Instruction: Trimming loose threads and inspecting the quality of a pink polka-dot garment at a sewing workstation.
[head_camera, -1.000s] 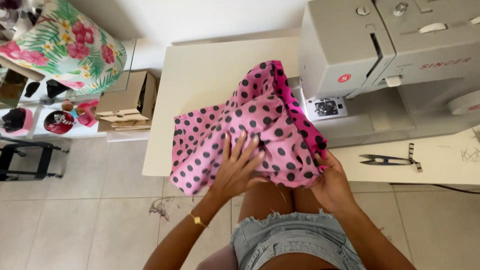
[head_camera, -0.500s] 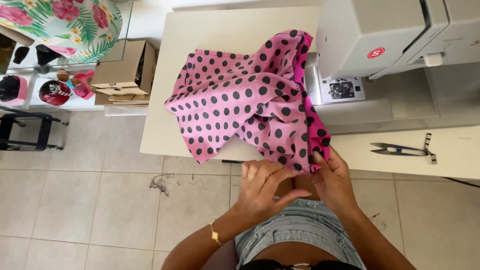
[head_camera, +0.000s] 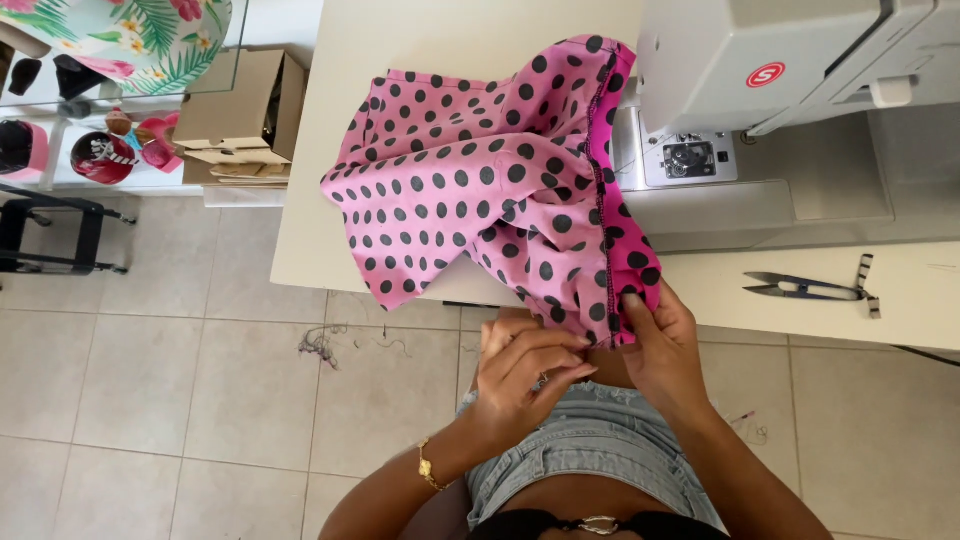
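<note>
A pink polka-dot fabric (head_camera: 490, 190) was spread across the front edge of a cream sewing table (head_camera: 330, 200), its lower corner hanging over the edge and pinched in the closed fingers of the right hand (head_camera: 665, 345). The left hand (head_camera: 525, 375) was held just beside it, fingers curled at the fabric's hem; whether anything was gripped could not be told. A white sewing machine (head_camera: 790, 90) stood against the fabric's right side, and thread snips (head_camera: 800, 288) lay near the table's front edge.
</note>
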